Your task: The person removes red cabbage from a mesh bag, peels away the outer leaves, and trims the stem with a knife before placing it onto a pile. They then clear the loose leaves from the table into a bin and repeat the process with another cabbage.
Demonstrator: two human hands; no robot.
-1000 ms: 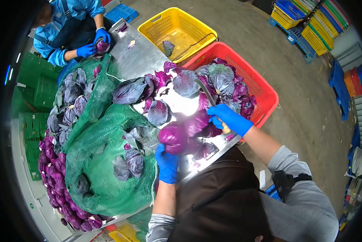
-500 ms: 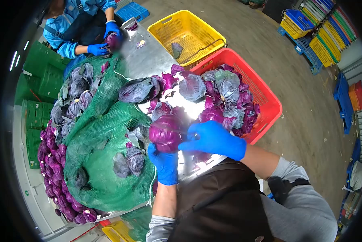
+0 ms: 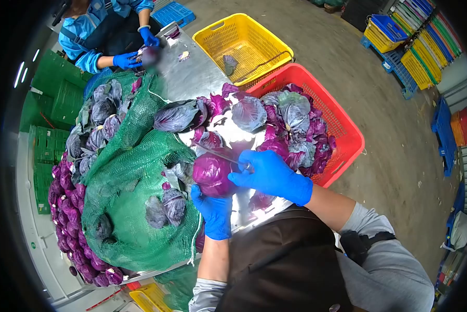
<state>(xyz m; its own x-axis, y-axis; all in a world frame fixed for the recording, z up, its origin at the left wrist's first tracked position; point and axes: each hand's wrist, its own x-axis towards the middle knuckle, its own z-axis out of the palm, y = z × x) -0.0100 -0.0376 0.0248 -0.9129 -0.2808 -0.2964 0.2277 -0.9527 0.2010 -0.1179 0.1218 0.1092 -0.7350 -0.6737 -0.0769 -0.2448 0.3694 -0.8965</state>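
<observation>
A glossy red cabbage (image 3: 212,174) rests in my left hand (image 3: 214,214), whose gloved fingers support it from below. My right hand (image 3: 273,178), also in a blue glove, is closed around a knife (image 3: 224,155); its thin blade points left across the top of the cabbage. Most of the knife's handle is hidden by the glove. Loose purple leaves (image 3: 212,139) lie on the metal table (image 3: 189,78) just beyond the cabbage. To the left, a green mesh sack (image 3: 134,203) spreads open with several dull, untrimmed cabbages (image 3: 174,207) in it.
A red crate (image 3: 347,130) heaped with cabbage leaves stands against the table's right side, and a yellow crate (image 3: 202,36) sits behind it. Trimmed cabbages (image 3: 69,218) are piled at the left. Across the table, a co-worker (image 3: 95,36) in blue gloves handles another cabbage.
My right hand has turned and shifted slightly left, and the knife blade now shows above the cabbage. The cabbage stays in my left hand. The co-worker's hands have moved slightly.
</observation>
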